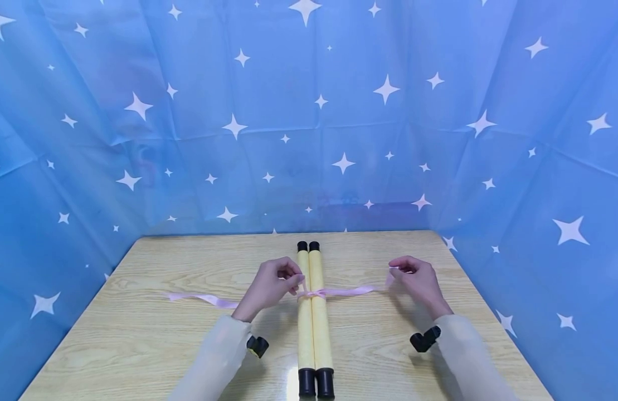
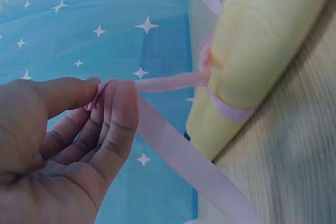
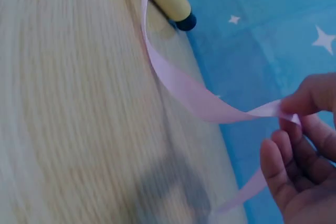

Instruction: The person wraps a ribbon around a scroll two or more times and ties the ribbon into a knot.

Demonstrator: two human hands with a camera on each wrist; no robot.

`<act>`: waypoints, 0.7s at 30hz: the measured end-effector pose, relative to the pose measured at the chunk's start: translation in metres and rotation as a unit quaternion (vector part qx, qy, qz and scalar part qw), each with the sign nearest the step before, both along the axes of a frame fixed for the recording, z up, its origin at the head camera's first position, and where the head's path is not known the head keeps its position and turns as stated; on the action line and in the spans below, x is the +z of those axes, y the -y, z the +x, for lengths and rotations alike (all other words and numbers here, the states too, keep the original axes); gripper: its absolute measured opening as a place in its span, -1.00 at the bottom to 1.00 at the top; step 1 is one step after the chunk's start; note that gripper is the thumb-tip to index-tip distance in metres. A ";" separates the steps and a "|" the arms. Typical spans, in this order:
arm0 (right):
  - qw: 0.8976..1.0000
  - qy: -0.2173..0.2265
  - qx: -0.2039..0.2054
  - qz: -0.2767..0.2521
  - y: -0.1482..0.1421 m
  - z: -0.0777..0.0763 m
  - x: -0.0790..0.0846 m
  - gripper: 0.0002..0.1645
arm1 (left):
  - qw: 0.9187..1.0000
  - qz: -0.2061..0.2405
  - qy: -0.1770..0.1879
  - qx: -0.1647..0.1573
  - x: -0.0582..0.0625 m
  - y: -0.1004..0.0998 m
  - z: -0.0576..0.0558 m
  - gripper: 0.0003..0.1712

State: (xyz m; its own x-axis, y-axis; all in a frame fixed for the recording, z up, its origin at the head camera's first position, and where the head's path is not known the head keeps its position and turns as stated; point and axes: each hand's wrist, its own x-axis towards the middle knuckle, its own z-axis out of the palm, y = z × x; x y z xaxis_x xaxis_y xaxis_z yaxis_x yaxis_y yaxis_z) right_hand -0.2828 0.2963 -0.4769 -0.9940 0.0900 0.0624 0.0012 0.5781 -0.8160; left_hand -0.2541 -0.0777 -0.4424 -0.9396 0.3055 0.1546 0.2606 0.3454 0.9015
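Observation:
Two pale yellow rolls [image 1: 303, 334] with black end caps lie side by side on the table. A pink ribbon [image 1: 346, 291] passes around both and crosses in a knot on top. Just left of the knot my left hand [image 1: 275, 283] pinches the ribbon between thumb and fingers; in the left wrist view a short taut length runs from the pinch to the rolls, and a loose tail hangs down. Off to the right, above the table, my right hand [image 1: 414, 278] pinches the other length between thumb and forefinger, and the ribbon [image 3: 184, 90] sags and twists towards the rolls.
The wood-grain table [image 1: 148, 345] reaches back to a blue star-patterned curtain [image 1: 268, 111], which also hangs along both sides. The ribbon's left tail [image 1: 203, 299] trails over the tabletop beyond my left wrist. Each wrist carries a small black device [image 1: 425, 339].

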 end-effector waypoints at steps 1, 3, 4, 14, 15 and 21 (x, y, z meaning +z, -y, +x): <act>1.000 -0.006 0.003 -0.003 0.002 0.000 0.001 -0.65 | 1.000 0.003 0.004 -0.003 0.001 -0.002 -0.001 -0.92; 1.000 -0.021 0.010 -0.004 0.007 -0.001 0.003 -0.64 | 1.000 0.014 0.015 -0.011 0.004 -0.005 -0.002 -0.92; 0.999 -0.028 0.016 -0.005 0.009 -0.001 0.004 -0.63 | 1.000 0.016 0.020 -0.015 0.005 -0.007 -0.002 -0.93; 0.994 -0.066 0.083 -0.041 0.038 -0.009 0.013 -0.66 | 0.998 0.021 0.028 -0.049 0.009 -0.021 -0.004 -0.95; 0.993 -0.066 0.090 -0.048 0.042 -0.010 0.014 -0.65 | 0.998 0.023 0.027 -0.050 0.009 -0.021 -0.005 -0.95; 0.990 -0.028 0.107 -0.083 0.062 -0.015 0.019 -0.55 | 0.998 0.030 0.025 -0.053 0.010 -0.021 -0.007 -0.96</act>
